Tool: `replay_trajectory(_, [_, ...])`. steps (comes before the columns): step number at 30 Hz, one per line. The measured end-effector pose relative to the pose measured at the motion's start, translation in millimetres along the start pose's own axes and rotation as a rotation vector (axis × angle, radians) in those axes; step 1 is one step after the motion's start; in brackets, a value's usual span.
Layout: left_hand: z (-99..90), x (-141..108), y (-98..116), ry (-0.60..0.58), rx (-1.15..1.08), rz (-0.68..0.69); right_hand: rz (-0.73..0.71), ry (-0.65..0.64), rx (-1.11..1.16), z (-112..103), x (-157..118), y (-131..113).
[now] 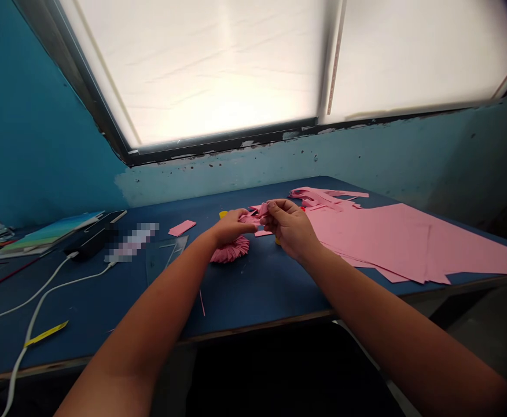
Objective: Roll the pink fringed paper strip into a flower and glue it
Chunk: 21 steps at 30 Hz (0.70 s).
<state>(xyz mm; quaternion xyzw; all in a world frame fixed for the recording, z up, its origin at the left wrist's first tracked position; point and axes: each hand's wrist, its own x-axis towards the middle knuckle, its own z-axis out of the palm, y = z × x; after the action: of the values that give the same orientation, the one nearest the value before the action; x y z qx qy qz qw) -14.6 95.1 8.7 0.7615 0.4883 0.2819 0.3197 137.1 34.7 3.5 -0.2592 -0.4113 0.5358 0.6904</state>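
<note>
Small pink paper pieces [250,219] are between my two hands above the blue table. My left hand [232,226] is closed around the left side of them, its thumb stretched toward the right. My right hand [289,226] pinches a folded pink piece [263,209] between thumb and index finger. Under my left hand lies a round, fringed pink paper bundle [232,250], partly covered by the hand. Yellow bits show beside the hands, and what they belong to is mostly hidden.
Large pink sheets [379,237] and pink strips [323,198] cover the table's right side. Left are a small pink stack [182,227], a clear ruler-like sheet [162,258], white cables [49,289], a yellow cutter-like item [46,334] and a black device [92,237].
</note>
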Motion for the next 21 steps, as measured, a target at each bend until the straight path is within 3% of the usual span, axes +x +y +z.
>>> replay_trajectory(5, [-13.8, -16.2, 0.6, -0.001, -0.371, 0.053, -0.078, -0.057, -0.156, -0.3, -6.5, 5.8])
replay_trajectory(9, [-11.3, -26.8, -1.5, -0.044, -0.567, 0.08, -0.084, -0.138, -0.157, 3.5, -12.0, 9.5])
replay_trajectory(21, [-4.2, -29.2, -9.8, -0.02, -0.683, 0.149, -0.115, -0.158, -0.173, 4.2, -11.7, 14.4])
